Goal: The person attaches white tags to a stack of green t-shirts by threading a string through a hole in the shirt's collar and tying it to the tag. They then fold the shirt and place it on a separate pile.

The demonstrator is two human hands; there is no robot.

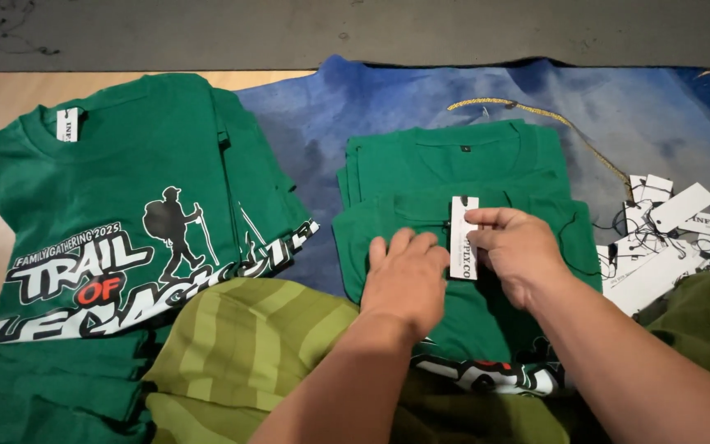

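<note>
Your right hand (515, 251) pinches a white rectangular paper tag (463, 238) between thumb and fingertips, just beside your left fingertips. Your left hand (407, 275) lies flat, fingers together, pressing the folded green cotton shirt (486, 308) under both hands. One more green shirt pile (125, 238) lies well left of your fingers; loose white tags (667, 230), too overlapped to count, lie right.

Two hands are in view: the left hand (405, 279) and the right hand (515, 251). Two piles of green T-shirts: one at left (125, 205), one at centre (462, 164). One white hang tag (463, 238) lies between the hands. A heap of loose tags (675, 230) sits at right (too tangled to count). One blue cloth (388, 99), one gold cord (536, 115).
</note>
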